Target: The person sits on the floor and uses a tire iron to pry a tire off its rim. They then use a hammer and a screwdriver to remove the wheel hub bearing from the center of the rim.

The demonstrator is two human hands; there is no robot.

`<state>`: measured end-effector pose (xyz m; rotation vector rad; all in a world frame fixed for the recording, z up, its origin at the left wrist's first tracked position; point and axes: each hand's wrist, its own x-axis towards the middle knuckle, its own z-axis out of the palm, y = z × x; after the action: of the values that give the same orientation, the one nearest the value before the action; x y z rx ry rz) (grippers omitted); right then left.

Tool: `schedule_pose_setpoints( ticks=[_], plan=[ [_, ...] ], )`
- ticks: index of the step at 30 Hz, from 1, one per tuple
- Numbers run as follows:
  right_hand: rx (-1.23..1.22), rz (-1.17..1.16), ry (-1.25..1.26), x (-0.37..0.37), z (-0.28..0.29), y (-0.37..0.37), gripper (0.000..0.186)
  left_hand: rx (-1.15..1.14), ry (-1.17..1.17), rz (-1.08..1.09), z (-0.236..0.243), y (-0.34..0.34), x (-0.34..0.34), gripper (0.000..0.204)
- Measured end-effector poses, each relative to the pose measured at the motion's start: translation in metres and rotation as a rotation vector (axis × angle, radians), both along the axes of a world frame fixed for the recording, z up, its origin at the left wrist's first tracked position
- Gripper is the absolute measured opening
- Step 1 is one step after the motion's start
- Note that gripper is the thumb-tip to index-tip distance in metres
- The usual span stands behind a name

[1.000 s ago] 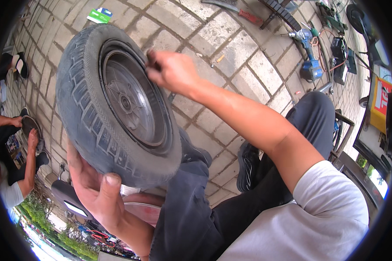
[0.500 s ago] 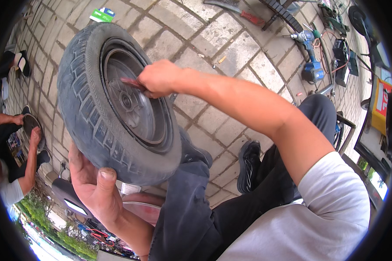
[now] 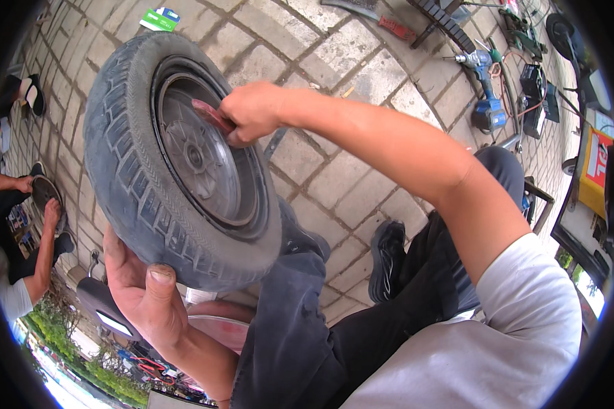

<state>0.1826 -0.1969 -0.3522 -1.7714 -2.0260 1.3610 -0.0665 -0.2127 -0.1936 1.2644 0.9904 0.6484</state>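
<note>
A dark, worn tyre [image 3: 133, 170] with a chunky tread leans tilted in front of me, mounted on a grey metal wheel [image 3: 196, 158]. My left hand [image 3: 147, 293] supports it from below, its thumb on the lower tread and its fingers partly hidden behind. Inside the rim's upper right side is my right hand [image 3: 252, 112], closed on a flat reddish piece [image 3: 208, 111] whose kind I cannot make out. That piece lies close to the wheel's inner face; whether it touches is unclear.
A blue cordless drill [image 3: 488, 109] lies on the paving at right. Farther off are a red-handled tool [image 3: 397, 28] and a green-and-blue packet [image 3: 160, 19]. At left another person's hands hold a round dark part [image 3: 46, 191]. Something round and red [image 3: 218, 330] stands beside my left knee.
My right hand and the reddish piece have shifted slightly up inside the rim. The tyre has moved a little left, with my left hand still under it.
</note>
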Motion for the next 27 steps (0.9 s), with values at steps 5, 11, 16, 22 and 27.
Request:
schedule_pose_setpoints(
  ticks=[5, 11, 16, 22, 27],
  plan=[
    [0.131, -0.187, 0.145, -0.021, -0.038, -0.017, 0.027, 0.012, 0.011, -0.028, -0.001, 0.002, 0.005, 0.085],
    [-0.017, 0.001, 0.043, -0.008, 0.011, 0.015, 0.028, 0.006, 0.023, -0.002, 0.0, -0.001, 0.001, 0.087],
    [-0.072, 0.057, 0.12, -0.009, -0.02, 0.0, 0.025, 0.014, 0.025, -0.014, 0.0, 0.002, 0.002, 0.087],
    [-0.101, 0.027, 0.08, 0.02, 0.001, -0.004, 0.024, 0.04, 0.017, 0.017, -0.005, 0.001, -0.004, 0.082],
    [0.054, -0.247, 0.294, -0.025, -0.015, -0.041, 0.028, 0.111, 0.062, 0.106, -0.006, 0.007, 0.016, 0.093]
  ],
)
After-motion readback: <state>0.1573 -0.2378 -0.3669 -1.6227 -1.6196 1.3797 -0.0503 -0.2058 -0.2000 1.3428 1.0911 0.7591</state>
